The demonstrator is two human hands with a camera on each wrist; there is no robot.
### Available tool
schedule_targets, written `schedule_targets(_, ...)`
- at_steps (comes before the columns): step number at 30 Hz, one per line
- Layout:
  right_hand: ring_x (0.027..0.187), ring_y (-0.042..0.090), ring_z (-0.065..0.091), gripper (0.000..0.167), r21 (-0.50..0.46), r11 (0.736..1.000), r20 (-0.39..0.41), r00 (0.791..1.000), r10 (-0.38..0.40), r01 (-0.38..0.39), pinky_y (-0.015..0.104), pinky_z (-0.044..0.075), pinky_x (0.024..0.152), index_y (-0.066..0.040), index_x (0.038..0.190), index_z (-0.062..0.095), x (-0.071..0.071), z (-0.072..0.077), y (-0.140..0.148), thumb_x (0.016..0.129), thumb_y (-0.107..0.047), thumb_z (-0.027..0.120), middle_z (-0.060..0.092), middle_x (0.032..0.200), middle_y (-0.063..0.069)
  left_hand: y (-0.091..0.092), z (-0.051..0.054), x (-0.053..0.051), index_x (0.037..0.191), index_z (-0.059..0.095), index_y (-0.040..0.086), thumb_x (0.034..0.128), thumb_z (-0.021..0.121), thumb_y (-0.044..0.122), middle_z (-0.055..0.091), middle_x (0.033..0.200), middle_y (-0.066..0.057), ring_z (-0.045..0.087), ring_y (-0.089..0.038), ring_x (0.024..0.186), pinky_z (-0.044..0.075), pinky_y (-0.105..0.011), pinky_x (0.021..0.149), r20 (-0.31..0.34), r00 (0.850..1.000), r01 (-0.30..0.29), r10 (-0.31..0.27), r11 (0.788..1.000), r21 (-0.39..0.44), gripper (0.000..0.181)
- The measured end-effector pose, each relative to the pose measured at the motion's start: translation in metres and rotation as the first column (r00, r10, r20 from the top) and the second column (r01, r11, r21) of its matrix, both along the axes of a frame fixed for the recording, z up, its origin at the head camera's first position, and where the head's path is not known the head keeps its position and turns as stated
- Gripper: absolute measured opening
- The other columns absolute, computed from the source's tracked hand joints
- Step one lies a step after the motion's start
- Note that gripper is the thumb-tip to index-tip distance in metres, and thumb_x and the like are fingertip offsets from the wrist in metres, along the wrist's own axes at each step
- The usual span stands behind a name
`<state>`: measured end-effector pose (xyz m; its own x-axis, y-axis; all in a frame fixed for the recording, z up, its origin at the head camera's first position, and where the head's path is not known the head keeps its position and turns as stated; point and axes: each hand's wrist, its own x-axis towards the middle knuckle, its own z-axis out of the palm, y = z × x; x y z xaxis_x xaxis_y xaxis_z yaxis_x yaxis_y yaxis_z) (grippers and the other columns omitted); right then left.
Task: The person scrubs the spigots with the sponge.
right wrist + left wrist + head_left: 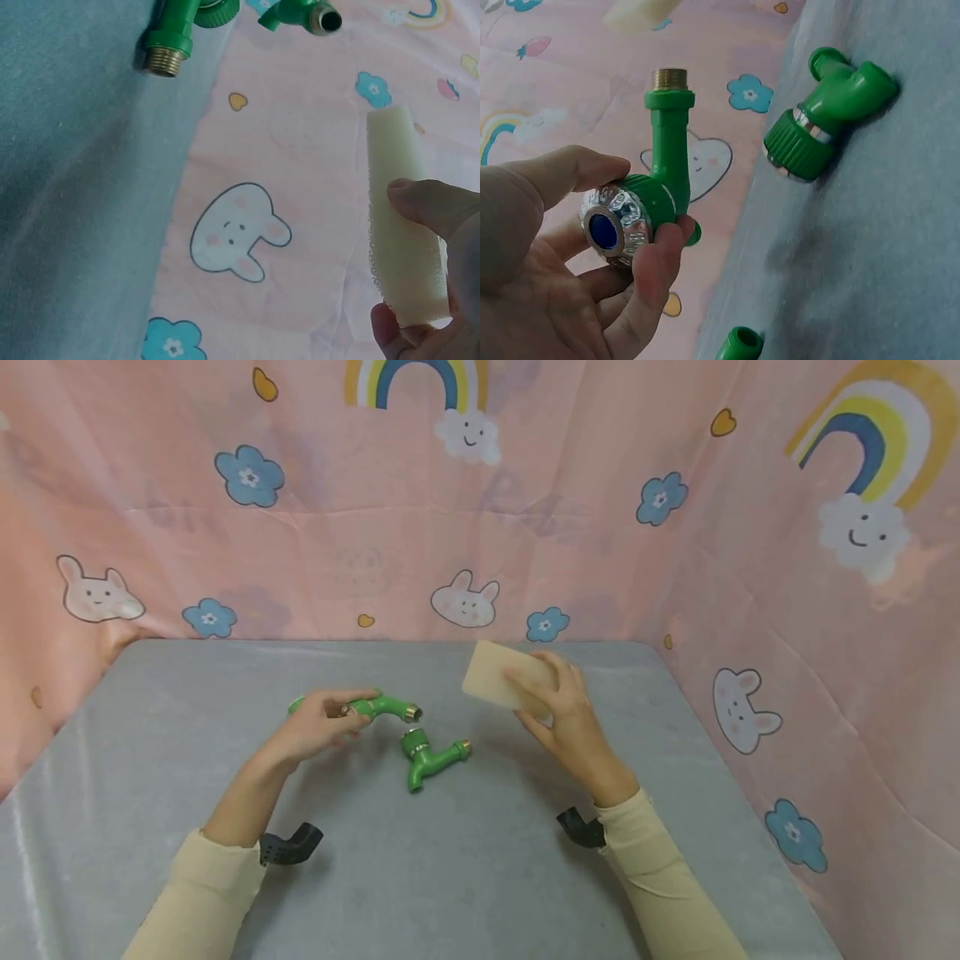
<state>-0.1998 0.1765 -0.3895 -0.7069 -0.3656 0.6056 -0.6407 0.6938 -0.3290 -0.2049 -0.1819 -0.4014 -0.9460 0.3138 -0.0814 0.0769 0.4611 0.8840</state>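
Note:
In the head view my left hand holds a green tap above the table. Thumb and fingers pinch its ribbed, silver-faced knob, which has a blue centre; its brass threaded end points up in the left wrist view. My right hand grips a cream sponge block, raised off the table, with the thumb on one face and fingers on the other. Between the hands a second green tap lies on the table. The two held things are apart.
Another green piece, mostly hidden behind the left hand, shows its open end in the left wrist view. A grey cloth covers the table. A pink patterned curtain hangs at the back and right. Black mounts sit at both wrists.

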Motion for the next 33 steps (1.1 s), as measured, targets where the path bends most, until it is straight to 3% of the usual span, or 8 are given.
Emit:
schedule_targets(7,0.126,0.042,0.044,0.055,0.007,1.000,0.025,1.000,0.013,-0.013,0.059,0.045,0.103,-0.016,0.136,0.066,-0.002,0.002,-0.001,0.084,-0.003,0.080,0.046,0.147,0.021,-0.018,-0.001,-0.004,0.143,0.056,0.003,0.0955,0.063,0.004,0.057,0.143,-0.021,0.056,-0.013,0.088,0.057,-0.033,0.074,-0.012,0.996,0.091,-0.091,0.995,-0.032,0.048)
schedule_targets(13,0.127,0.041,0.044,0.056,0.015,1.000,0.024,1.000,0.017,-0.017,0.059,0.046,0.103,-0.016,0.136,0.066,-0.004,0.002,-0.001,0.084,-0.002,0.081,0.046,0.147,0.021,-0.027,-0.002,-0.007,0.141,0.059,0.005,0.0917,0.064,0.000,0.062,0.113,-0.018,0.048,-0.012,0.074,0.046,-0.026,0.062,0.019,0.990,0.140,-0.139,0.987,-0.083,0.049)
schedule_targets(16,0.128,0.042,0.044,0.056,0.018,0.999,0.022,0.999,0.026,-0.026,0.060,0.046,0.103,-0.016,0.136,0.066,-0.004,0.001,-0.001,0.084,-0.001,0.081,0.047,0.146,0.022,-0.028,-0.005,-0.009,0.139,0.062,0.007,0.0916,0.065,-0.001,0.062,0.122,-0.018,0.043,-0.014,0.072,0.038,-0.025,0.060,0.027,0.979,0.206,-0.204,0.971,-0.123,0.048)
schedule_targets(19,0.129,0.043,0.044,0.056,0.016,0.999,0.022,0.999,0.033,-0.034,0.061,0.046,0.103,-0.015,0.135,0.066,-0.003,0.000,-0.001,0.083,0.000,0.081,0.047,0.145,0.023,-0.028,-0.010,-0.009,0.137,0.063,0.006,0.0928,0.063,-0.003,0.060,0.136,-0.021,0.051,-0.018,0.087,0.042,-0.026,0.069,0.019,0.962,0.273,-0.273,0.950,-0.152,0.045)
schedule_targets(21,0.129,0.044,0.044,0.056,0.016,0.999,0.027,0.999,0.033,-0.034,0.061,0.046,0.103,-0.015,0.135,0.066,-0.003,-0.001,-0.001,0.083,-0.001,0.081,0.047,0.145,0.023,-0.028,-0.013,-0.008,0.136,0.064,0.006,0.0941,0.062,-0.003,0.057,0.143,-0.023,0.058,-0.026,0.108,0.048,-0.031,0.082,0.011,0.954,0.296,-0.299,0.940,-0.168,0.043)
schedule_targets(24,0.130,0.044,0.044,0.056,0.018,0.999,0.037,0.999,0.031,-0.032,0.061,0.046,0.104,-0.015,0.135,0.066,-0.003,-0.001,-0.002,0.083,-0.001,0.081,0.047,0.145,0.023,-0.027,-0.014,-0.007,0.134,0.065,0.004,0.0955,0.060,-0.003,0.056,0.145,-0.024,0.049,-0.038,0.136,0.049,-0.045,0.101,-0.015,0.950,0.305,-0.313,0.934,-0.186,0.039)
schedule_targets(27,0.131,0.044,0.043,0.056,0.020,0.999,0.047,0.998,0.030,-0.031,0.061,0.046,0.104,-0.015,0.135,0.066,-0.002,0.000,-0.002,0.083,-0.002,0.081,0.047,0.145,0.023,-0.027,-0.014,-0.007,0.132,0.066,0.002,0.0963,0.058,-0.003,0.057,0.143,-0.026,0.047,-0.045,0.138,0.046,-0.057,0.106,-0.033,0.948,0.304,-0.316,0.932,-0.197,0.037)
schedule_targets(33,0.132,0.044,0.043,0.057,0.030,0.999,0.053,0.998,0.026,-0.027,0.062,0.046,0.105,-0.015,0.135,0.066,-0.002,-0.003,-0.001,0.082,-0.001,0.082,0.046,0.145,0.023,-0.029,-0.009,-0.003,0.140,0.059,0.003,0.1051,0.054,0.017,0.055,0.147,-0.024,0.044,-0.047,0.141,0.043,-0.063,0.109,0.007,0.963,0.265,-0.270,0.937,-0.228,0.038)
